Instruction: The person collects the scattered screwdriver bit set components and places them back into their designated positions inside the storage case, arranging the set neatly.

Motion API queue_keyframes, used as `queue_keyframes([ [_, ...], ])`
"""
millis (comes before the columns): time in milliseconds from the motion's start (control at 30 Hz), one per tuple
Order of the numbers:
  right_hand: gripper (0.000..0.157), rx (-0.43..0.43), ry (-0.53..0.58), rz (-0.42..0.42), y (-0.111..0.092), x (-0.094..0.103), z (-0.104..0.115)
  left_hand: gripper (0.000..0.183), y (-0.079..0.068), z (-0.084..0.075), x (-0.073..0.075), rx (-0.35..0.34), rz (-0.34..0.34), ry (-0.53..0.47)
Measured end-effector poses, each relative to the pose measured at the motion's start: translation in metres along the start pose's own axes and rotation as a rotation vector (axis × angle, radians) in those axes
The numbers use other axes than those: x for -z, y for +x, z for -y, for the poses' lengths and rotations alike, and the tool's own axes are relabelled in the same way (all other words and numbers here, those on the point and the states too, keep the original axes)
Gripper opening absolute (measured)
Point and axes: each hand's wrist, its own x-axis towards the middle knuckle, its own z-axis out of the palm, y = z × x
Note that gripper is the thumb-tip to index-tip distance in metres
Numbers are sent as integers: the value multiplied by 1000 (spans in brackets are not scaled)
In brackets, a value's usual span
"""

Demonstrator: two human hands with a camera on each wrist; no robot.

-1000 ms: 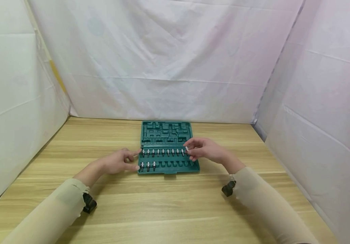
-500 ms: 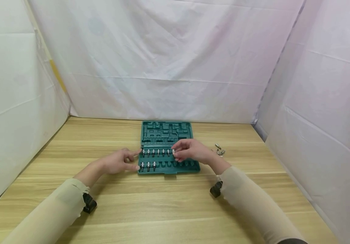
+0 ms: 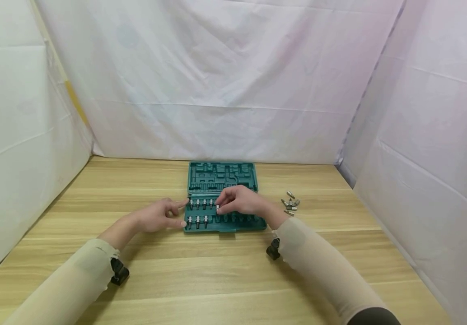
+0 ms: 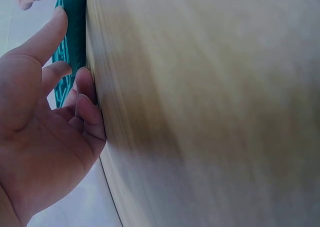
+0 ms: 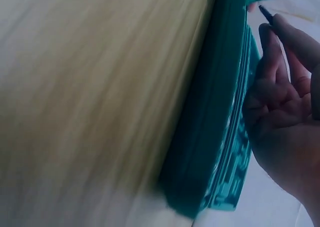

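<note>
1. Head view: right hand (image 3: 242, 200) pinches bit socket (image 3: 217, 208), partly finger-hidden, over green case (image 3: 198, 212).
2. Left hand (image 3: 158, 216), thumb and index extended, touches case's 9 o'clock edge.
3. Loose bit sockets (image 3: 293, 208) overlap at case's 3 o'clock; count unclear.

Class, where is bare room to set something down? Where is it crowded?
Bare: pale wood-grain tabletop between the beige sleeves, before the open green plastic case; also right of the loose silver metal bits. Crowded: the case's near half, with seated bits, the left hand at its edge and the right hand pinching a bit.
</note>
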Motion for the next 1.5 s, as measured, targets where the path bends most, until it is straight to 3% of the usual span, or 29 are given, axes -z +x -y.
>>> queue_keyframes([
  [200,17,22,-65,36,9,-10,5,85,1,-1,1,2,-2,13],
  [367,11,12,-121,16,11,-15,4,85,0,-2,2,3,1,19],
  [933,11,10,-124,93,7,-14,3,85,-4,-5,5,9,13,3],
  [1200,24,-19,-142,60,9,-14,2,86,-6,-4,5,4,15,17],
  [1500,20,-69,-224,12,12,-21,12,84,-5,-6,5,-7,19,5],
])
